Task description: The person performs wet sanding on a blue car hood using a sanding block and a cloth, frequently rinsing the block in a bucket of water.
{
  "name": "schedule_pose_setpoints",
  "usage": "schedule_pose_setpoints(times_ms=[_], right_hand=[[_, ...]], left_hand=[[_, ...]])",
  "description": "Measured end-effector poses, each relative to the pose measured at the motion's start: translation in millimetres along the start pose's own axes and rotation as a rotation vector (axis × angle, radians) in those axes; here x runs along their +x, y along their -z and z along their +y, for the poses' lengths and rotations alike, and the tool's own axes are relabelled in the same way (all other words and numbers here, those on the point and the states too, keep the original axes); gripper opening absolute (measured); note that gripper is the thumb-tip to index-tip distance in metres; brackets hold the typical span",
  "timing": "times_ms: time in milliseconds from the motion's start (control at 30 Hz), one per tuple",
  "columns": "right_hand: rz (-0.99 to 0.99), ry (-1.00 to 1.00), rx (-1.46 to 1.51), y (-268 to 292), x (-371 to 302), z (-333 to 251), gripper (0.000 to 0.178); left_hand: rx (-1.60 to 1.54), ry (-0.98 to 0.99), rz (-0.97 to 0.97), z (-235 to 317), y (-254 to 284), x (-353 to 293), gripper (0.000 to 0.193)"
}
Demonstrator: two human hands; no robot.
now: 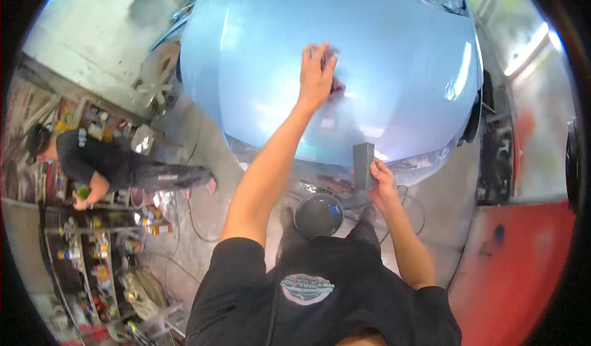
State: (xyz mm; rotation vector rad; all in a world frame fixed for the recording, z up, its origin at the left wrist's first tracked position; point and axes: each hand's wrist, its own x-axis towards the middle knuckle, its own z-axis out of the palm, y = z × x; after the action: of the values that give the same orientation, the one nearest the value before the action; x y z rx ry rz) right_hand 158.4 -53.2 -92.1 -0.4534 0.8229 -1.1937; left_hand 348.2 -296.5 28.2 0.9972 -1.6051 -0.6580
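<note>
One block in hand, one bucket, one blue hood

Two hands of the wearer are in view. The right hand (383, 181) is closed around one dark grey block (364, 167), held upright near the front edge of the hood, fingers along its right side. The left hand (316, 78) is over the middle of the hood with fingers bent; blur prevents telling whether it grips anything.

One car hood (265, 44), light blue and glossy, lies ahead of both hands. Clear plastic sheeting (431, 0) borders its far edge.

Containers: one round black bucket (318, 224) stands on the floor (237, 180) between the wearer's two feet. One small blue item (334, 209) shows inside it; whether it also holds liquid cannot be told.

To the left, a shelf unit (114, 230) carries numerous bottles and cans (101, 273), too small and crowded for an exact count; their contents cannot be told. One tan cloth or bag (141, 292) is beside it.

One co-worker (101, 158) in dark clothing leans toward the shelves, with one green item (82, 192) at the hand. One red panel (517, 266) stands at the right.
</note>
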Motion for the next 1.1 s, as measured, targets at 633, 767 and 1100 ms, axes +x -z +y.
schedule_pose_setpoints(times_ms=[633,767,1100], right_hand=[[0.323,0.267,0.03,-151.1,-7.9,92.3,0.036],[0.457,0.184,0.079,-152.9,-12.4,126.4,0.039],[0.533,0.25,-0.066,-91.8,-35.3,164.3,0.052]], left_hand=[[-0.028,-0.669,-1.212,174.5,217.6,-129.8,0.019],[-0.289,-0.871,-1.254,311.3,269.2,-139.4,0.018],[-0.091,-1.087,-1.203,358.2,287.1,-136.4,0.032]])
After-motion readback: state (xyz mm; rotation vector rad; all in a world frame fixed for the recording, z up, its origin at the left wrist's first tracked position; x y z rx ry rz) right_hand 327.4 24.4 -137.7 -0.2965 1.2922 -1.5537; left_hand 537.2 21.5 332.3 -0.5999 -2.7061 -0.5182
